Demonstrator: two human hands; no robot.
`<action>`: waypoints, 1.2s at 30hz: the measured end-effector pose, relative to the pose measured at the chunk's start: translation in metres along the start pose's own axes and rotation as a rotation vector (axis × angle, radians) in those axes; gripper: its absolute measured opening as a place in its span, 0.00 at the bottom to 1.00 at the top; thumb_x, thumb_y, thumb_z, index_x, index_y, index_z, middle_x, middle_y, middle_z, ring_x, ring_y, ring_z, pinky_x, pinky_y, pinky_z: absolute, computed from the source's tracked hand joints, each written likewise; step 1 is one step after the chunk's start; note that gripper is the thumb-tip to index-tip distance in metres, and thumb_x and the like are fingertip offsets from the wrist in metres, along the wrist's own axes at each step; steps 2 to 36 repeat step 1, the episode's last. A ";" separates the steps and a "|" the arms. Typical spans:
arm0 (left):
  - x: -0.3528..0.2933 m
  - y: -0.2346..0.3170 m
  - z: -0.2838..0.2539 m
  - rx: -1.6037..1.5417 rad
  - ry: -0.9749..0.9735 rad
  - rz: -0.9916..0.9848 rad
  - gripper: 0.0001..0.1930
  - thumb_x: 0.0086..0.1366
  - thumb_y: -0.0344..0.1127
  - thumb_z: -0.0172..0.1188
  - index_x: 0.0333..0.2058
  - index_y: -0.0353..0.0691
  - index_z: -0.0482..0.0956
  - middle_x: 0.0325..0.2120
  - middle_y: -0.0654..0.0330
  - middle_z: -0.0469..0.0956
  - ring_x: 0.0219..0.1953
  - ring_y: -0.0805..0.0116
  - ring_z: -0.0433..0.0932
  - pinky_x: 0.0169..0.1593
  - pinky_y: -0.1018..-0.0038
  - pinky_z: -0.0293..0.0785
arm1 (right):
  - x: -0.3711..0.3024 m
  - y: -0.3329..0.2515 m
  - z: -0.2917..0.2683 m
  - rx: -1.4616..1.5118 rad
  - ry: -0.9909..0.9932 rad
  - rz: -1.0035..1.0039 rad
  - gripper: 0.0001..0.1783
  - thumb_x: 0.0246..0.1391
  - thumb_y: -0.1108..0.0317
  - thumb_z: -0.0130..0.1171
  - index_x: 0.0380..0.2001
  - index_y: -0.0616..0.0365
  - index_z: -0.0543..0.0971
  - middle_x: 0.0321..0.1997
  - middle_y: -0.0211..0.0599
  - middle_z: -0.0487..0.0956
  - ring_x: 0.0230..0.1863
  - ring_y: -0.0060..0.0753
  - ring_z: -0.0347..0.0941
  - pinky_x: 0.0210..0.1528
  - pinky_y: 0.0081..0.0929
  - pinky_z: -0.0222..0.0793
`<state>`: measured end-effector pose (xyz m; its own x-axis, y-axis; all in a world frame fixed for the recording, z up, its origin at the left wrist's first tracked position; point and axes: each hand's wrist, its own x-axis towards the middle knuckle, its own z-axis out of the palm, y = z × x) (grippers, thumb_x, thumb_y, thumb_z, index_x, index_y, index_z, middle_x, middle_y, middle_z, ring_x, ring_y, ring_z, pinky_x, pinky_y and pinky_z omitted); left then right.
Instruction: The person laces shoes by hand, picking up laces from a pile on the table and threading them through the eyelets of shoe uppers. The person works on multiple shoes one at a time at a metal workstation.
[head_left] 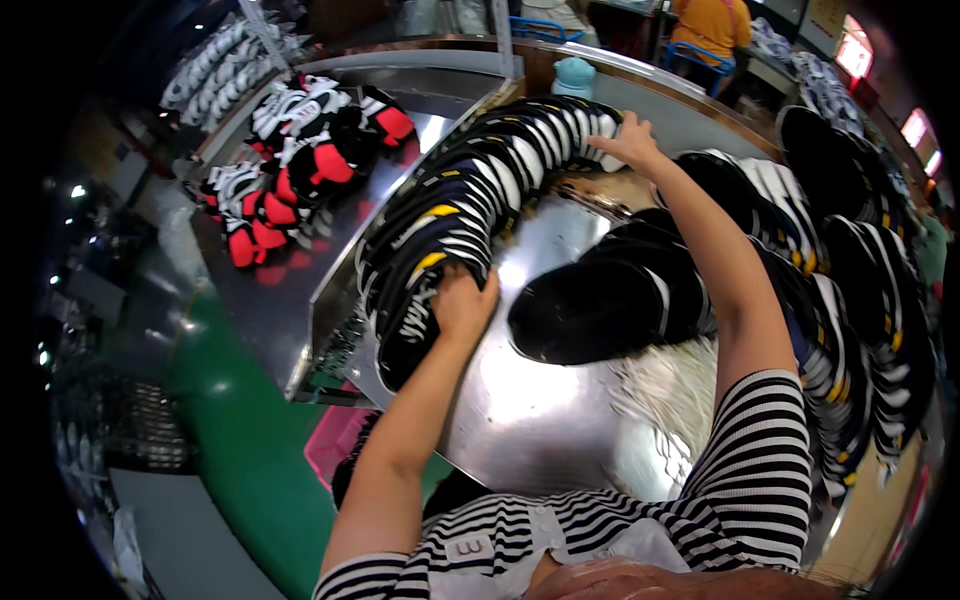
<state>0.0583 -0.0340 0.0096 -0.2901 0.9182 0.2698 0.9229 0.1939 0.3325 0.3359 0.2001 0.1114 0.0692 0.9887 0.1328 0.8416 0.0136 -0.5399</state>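
A long curved row of black shoes (pixel 470 190), packed side by side with white, navy and yellow parts showing, runs across the metal table. At its near end my left hand (pixel 462 305) grips a black shoe (pixel 408 325) with white lacing, the fingertips hidden in its opening. My right hand (pixel 628 143) reaches to the row's far end, fingers spread, the thumb side against the last shoes. Under my right forearm lie more black shoes (pixel 590 305), soles turned toward me.
Several rows of black shoes (pixel 870 320) line the right side. White laces (pixel 670 400) lie on the metal tabletop (pixel 530 420). Red, black and white shoes (pixel 300 170) are heaped on the left table. A light blue lidded container (pixel 573 77) stands behind the row. A person in orange (pixel 712 25) sits farther back.
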 end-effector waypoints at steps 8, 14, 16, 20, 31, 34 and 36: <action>0.003 -0.009 0.010 0.069 0.156 0.086 0.39 0.58 0.59 0.59 0.51 0.22 0.72 0.54 0.31 0.70 0.50 0.41 0.76 0.55 0.54 0.71 | 0.017 -0.010 0.008 0.046 -0.034 0.045 0.62 0.37 0.35 0.71 0.67 0.58 0.53 0.67 0.65 0.53 0.65 0.69 0.58 0.66 0.55 0.57; 0.003 -0.009 0.010 0.069 0.156 0.086 0.39 0.58 0.59 0.59 0.51 0.22 0.72 0.54 0.31 0.70 0.50 0.41 0.76 0.55 0.54 0.71 | 0.017 -0.010 0.008 0.046 -0.034 0.045 0.62 0.37 0.35 0.71 0.67 0.58 0.53 0.67 0.65 0.53 0.65 0.69 0.58 0.66 0.55 0.57; 0.003 -0.009 0.010 0.069 0.156 0.086 0.39 0.58 0.59 0.59 0.51 0.22 0.72 0.54 0.31 0.70 0.50 0.41 0.76 0.55 0.54 0.71 | 0.017 -0.010 0.008 0.046 -0.034 0.045 0.62 0.37 0.35 0.71 0.67 0.58 0.53 0.67 0.65 0.53 0.65 0.69 0.58 0.66 0.55 0.57; 0.003 -0.009 0.010 0.069 0.156 0.086 0.39 0.58 0.59 0.59 0.51 0.22 0.72 0.54 0.31 0.70 0.50 0.41 0.76 0.55 0.54 0.71 | 0.017 -0.010 0.008 0.046 -0.034 0.045 0.62 0.37 0.35 0.71 0.67 0.58 0.53 0.67 0.65 0.53 0.65 0.69 0.58 0.66 0.55 0.57; 0.003 -0.009 0.010 0.069 0.156 0.086 0.39 0.58 0.59 0.59 0.51 0.22 0.72 0.54 0.31 0.70 0.50 0.41 0.76 0.55 0.54 0.71 | 0.017 -0.010 0.008 0.046 -0.034 0.045 0.62 0.37 0.35 0.71 0.67 0.58 0.53 0.67 0.65 0.53 0.65 0.69 0.58 0.66 0.55 0.57; 0.003 -0.009 0.010 0.069 0.156 0.086 0.39 0.58 0.59 0.59 0.51 0.22 0.72 0.54 0.31 0.70 0.50 0.41 0.76 0.55 0.54 0.71 | 0.017 -0.010 0.008 0.046 -0.034 0.045 0.62 0.37 0.35 0.71 0.67 0.58 0.53 0.67 0.65 0.53 0.65 0.69 0.58 0.66 0.55 0.57; 0.003 -0.009 0.010 0.069 0.156 0.086 0.39 0.58 0.59 0.59 0.51 0.22 0.72 0.54 0.31 0.70 0.50 0.41 0.76 0.55 0.54 0.71 | 0.017 -0.010 0.008 0.046 -0.034 0.045 0.62 0.37 0.35 0.71 0.67 0.58 0.53 0.67 0.65 0.53 0.65 0.69 0.58 0.66 0.55 0.57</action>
